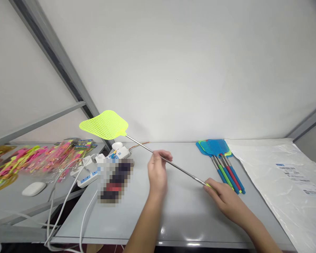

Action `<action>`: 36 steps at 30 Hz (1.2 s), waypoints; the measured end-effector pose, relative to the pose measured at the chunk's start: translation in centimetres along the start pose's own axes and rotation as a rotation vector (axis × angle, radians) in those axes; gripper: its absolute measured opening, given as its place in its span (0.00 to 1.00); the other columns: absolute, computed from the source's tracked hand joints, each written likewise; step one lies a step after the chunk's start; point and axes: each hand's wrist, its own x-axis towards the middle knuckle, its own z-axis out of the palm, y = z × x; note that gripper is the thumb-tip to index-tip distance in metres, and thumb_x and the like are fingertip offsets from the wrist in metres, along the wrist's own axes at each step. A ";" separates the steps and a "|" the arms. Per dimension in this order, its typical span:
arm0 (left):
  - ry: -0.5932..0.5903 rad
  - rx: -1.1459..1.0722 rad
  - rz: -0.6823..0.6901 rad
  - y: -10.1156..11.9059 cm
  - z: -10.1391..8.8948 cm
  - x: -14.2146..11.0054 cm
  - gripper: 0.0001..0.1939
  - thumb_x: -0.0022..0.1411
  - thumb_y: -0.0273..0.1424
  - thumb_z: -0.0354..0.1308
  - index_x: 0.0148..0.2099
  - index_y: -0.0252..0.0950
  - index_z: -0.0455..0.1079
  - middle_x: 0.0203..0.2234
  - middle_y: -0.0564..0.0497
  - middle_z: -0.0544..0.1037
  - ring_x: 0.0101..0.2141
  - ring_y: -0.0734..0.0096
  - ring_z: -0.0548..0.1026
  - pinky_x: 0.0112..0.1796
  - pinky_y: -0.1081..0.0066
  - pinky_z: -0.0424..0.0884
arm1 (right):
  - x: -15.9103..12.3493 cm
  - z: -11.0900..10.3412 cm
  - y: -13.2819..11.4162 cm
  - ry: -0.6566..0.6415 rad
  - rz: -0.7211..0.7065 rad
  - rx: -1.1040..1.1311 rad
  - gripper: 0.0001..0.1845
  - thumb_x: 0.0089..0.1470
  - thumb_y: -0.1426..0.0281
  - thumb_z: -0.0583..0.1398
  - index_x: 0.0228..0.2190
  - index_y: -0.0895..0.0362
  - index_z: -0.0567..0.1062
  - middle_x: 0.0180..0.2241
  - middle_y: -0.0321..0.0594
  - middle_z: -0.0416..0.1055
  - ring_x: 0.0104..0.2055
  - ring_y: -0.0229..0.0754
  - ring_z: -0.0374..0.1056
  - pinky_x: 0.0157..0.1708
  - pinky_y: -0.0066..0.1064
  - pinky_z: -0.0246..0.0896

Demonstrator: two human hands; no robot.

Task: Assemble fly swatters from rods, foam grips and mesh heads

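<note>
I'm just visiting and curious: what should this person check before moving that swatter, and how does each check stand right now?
Right hand holding the lime-green fly swatter by its handle end: ok.
Left hand on the metal shaft: cannot tell whether the fingers close around it.
Mesh head off the tabletop: ok, raised in the air.
White power strip apart from both hands: ok.
Blue fly swatters apart from the right hand: cannot tell whether they touch.

Neon-yellow fly swatter (142, 145), perforated head (104, 124), thin steel shaft (179, 168), tilted upward
</note>
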 end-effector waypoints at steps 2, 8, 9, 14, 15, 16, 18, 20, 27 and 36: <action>-0.107 0.091 -0.106 -1.2 0.9 -1.8 0.21 0.68 0.43 0.46 0.33 0.34 0.70 0.29 0.47 0.74 0.32 0.69 0.71 0.37 0.69 0.66 | 0.5 -0.2 -0.6 0.007 0.003 0.010 0.17 0.64 0.57 0.45 0.29 0.51 0.62 0.23 0.33 0.66 0.26 0.42 0.64 0.27 0.30 0.50; -0.281 0.213 -0.223 -2.5 2.0 -4.7 0.21 0.68 0.42 0.46 0.32 0.34 0.70 0.31 0.46 0.75 0.35 0.66 0.72 0.40 0.67 0.66 | 2.2 1.0 -2.5 0.049 -0.032 0.014 0.16 0.64 0.59 0.43 0.37 0.52 0.66 0.25 0.36 0.70 0.27 0.44 0.67 0.26 0.30 0.49; -0.272 0.230 -0.201 -2.3 2.0 -4.7 0.20 0.68 0.42 0.46 0.31 0.34 0.70 0.31 0.46 0.75 0.35 0.66 0.71 0.41 0.68 0.66 | 2.4 1.2 -2.7 0.060 -0.038 -0.006 0.17 0.65 0.60 0.43 0.35 0.52 0.66 0.24 0.36 0.69 0.26 0.44 0.67 0.25 0.30 0.48; -0.134 0.277 -0.143 -0.5 2.4 -3.7 0.19 0.68 0.42 0.47 0.31 0.35 0.68 0.30 0.48 0.73 0.36 0.67 0.71 0.41 0.69 0.65 | 2.7 1.5 -3.8 0.099 -0.033 -0.021 0.15 0.65 0.60 0.43 0.31 0.52 0.62 0.21 0.33 0.67 0.22 0.42 0.63 0.23 0.29 0.45; -0.091 0.247 -0.135 -0.1 2.4 -3.3 0.19 0.67 0.42 0.48 0.30 0.35 0.68 0.29 0.49 0.73 0.35 0.68 0.71 0.40 0.69 0.65 | 2.5 1.4 -3.9 0.099 -0.027 -0.024 0.15 0.65 0.60 0.43 0.31 0.51 0.62 0.21 0.33 0.67 0.22 0.42 0.63 0.23 0.29 0.44; -0.038 0.202 -0.114 0.3 2.4 -2.7 0.19 0.67 0.42 0.48 0.30 0.36 0.67 0.29 0.50 0.72 0.33 0.70 0.70 0.38 0.70 0.66 | 2.2 1.4 -3.8 0.093 -0.024 -0.035 0.15 0.65 0.60 0.43 0.31 0.51 0.62 0.21 0.33 0.66 0.22 0.42 0.63 0.23 0.29 0.44; 0.077 0.098 -0.042 1.2 1.9 -1.4 0.18 0.66 0.42 0.50 0.29 0.36 0.65 0.27 0.52 0.69 0.28 0.73 0.68 0.34 0.72 0.66 | 1.6 1.4 -3.5 0.061 -0.023 -0.065 0.15 0.65 0.60 0.43 0.30 0.51 0.61 0.20 0.33 0.65 0.22 0.42 0.62 0.22 0.29 0.43; 0.155 0.059 0.038 2.1 1.1 0.0 0.17 0.65 0.42 0.52 0.28 0.35 0.64 0.26 0.53 0.68 0.27 0.75 0.67 0.32 0.73 0.66 | 0.9 1.4 -2.8 0.026 -0.023 -0.090 0.15 0.65 0.60 0.43 0.29 0.51 0.61 0.19 0.32 0.64 0.21 0.41 0.61 0.22 0.29 0.43; 0.168 -0.002 0.127 3.5 0.2 2.2 0.18 0.65 0.42 0.52 0.29 0.34 0.65 0.27 0.52 0.67 0.28 0.75 0.67 0.33 0.73 0.66 | 0.1 0.9 -1.5 -0.007 -0.017 -0.125 0.15 0.65 0.61 0.43 0.30 0.51 0.61 0.19 0.32 0.64 0.21 0.41 0.62 0.22 0.29 0.43; 0.025 0.069 -0.114 -2.1 3.4 -4.4 0.21 0.68 0.45 0.45 0.30 0.36 0.66 0.27 0.50 0.71 0.32 0.69 0.70 0.39 0.69 0.66 | 2.1 -0.2 -2.3 0.042 -0.074 -0.162 0.15 0.65 0.59 0.44 0.34 0.51 0.64 0.23 0.34 0.69 0.24 0.42 0.66 0.23 0.29 0.44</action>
